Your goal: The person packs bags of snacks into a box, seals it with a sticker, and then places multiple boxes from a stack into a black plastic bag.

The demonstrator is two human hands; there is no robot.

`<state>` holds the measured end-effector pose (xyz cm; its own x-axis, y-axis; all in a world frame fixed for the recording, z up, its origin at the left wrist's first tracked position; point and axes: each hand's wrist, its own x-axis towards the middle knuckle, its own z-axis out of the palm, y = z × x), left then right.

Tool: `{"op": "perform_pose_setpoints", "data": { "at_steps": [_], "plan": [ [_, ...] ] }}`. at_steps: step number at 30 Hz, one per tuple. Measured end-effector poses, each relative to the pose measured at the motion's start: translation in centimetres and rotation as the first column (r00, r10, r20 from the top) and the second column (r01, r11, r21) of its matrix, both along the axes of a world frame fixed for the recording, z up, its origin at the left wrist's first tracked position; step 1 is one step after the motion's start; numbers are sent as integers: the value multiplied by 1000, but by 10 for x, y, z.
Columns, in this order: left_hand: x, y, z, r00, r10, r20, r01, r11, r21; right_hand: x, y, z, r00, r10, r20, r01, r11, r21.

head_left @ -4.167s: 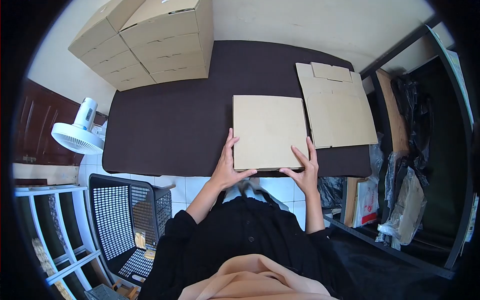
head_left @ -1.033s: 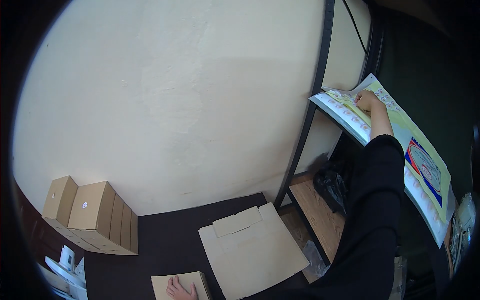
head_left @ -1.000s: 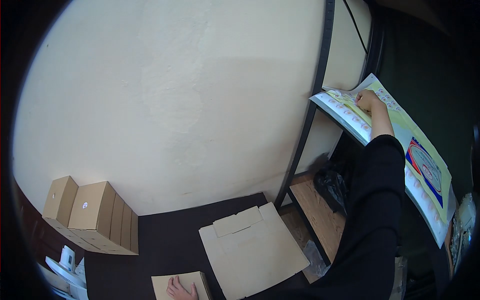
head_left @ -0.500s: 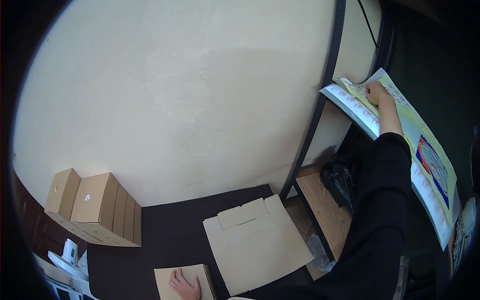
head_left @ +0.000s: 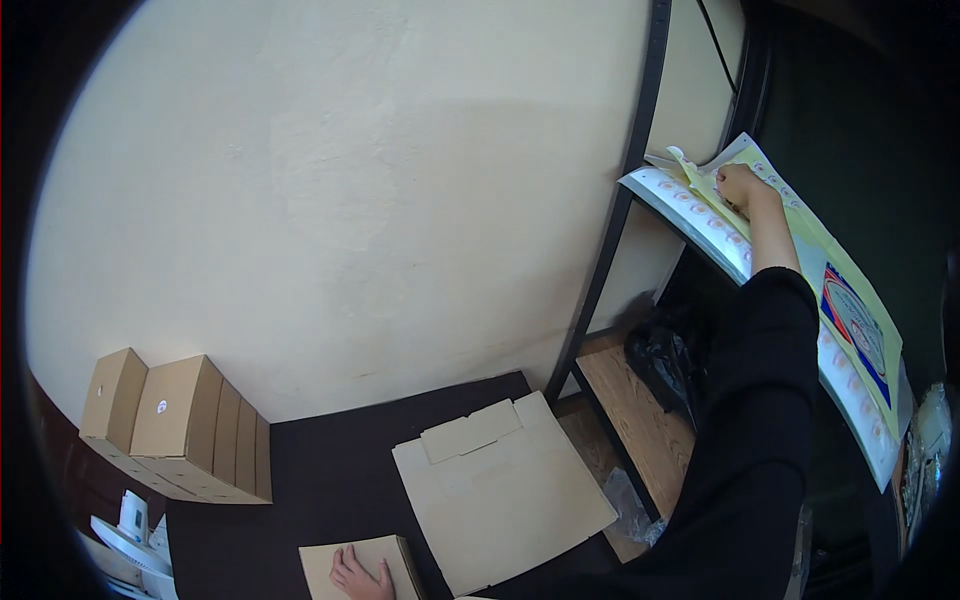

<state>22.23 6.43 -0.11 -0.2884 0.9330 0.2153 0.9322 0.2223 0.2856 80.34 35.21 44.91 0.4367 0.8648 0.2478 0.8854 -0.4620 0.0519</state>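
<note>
My right hand (head_left: pixel 739 188) reaches to the upper right, fingers curled closed at a sheet of round stickers (head_left: pixel 782 195) with yellowish backing. An edge of the sheet curls up beside the fingers; the fingertips and whatever small piece they hold are hidden. Sheets with printed round stickers (head_left: pixel 690 205) lie underneath, bending over the shelf edge. A blue and red printed emblem (head_left: pixel 855 322) shows farther down. At the bottom, my left hand (head_left: pixel 362 580) rests with spread fingers on top of a closed cardboard box (head_left: pixel 325 565).
Flat cardboard blanks (head_left: pixel 505 500) lie on the dark table (head_left: pixel 320 460). Brown boxes (head_left: pixel 175 420), one with a round sticker, stand at the left by a white fan (head_left: pixel 135 545). A black plastic bag (head_left: pixel 660 355) sits on the wooden lower shelf (head_left: pixel 640 410) of the metal rack (head_left: pixel 600 260).
The view has shifted slightly, so most things sit a little farther left. My right hand has turned a bit at the sticker sheet, whose edge curls up more. My left hand stays on the box.
</note>
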Motion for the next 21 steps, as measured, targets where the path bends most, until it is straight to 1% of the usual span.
{"op": "perform_pose_setpoints", "data": {
  "at_steps": [2, 4, 5, 7, 8, 10, 17, 19, 21],
  "plan": [
    [1, 0, 4, 1000, -3, 2, 3, 1000, 3, -2, 1, 1, 1000, 1, 15, -1, 1000, -18],
    [1, 0, 3, 1000, -1, 4, 1, 1000, 4, -4, 2, 1, 998, -55, 10, 56, 997, -57],
    [1, 0, 3, 1000, 4, 5, -4, 1000, 6, -4, 1, 2, 998, -57, 10, 58, 997, -56],
    [1, 0, 3, 1000, 3, 12, -3, 1000, 9, -3, 3, 4, 991, -101, -93, 91, 990, -105],
    [1, 0, 4, 1000, 4, 17, -4, 1000, 11, -1, 3, 4, 990, -103, -92, 93, 990, -103],
    [1, 0, 3, 1000, 4, 21, -5, 1000, 16, 0, 2, 4, 978, -104, -179, 87, 991, -98],
    [-1, 0, 0, 1000, -7, 27, 7, 1000, 18, 6, -2, 1, 980, -62, -188, 49, 996, -73],
    [-1, -1, 3, 1000, -5, 24, 5, 1000, 10, 2, -5, 3, 996, -45, -79, 36, 994, -105],
    [-1, -1, 2, 1000, -4, 21, 4, 1000, -1, 0, -9, 2, 994, -35, -102, 28, 997, -72]
  ]
}}
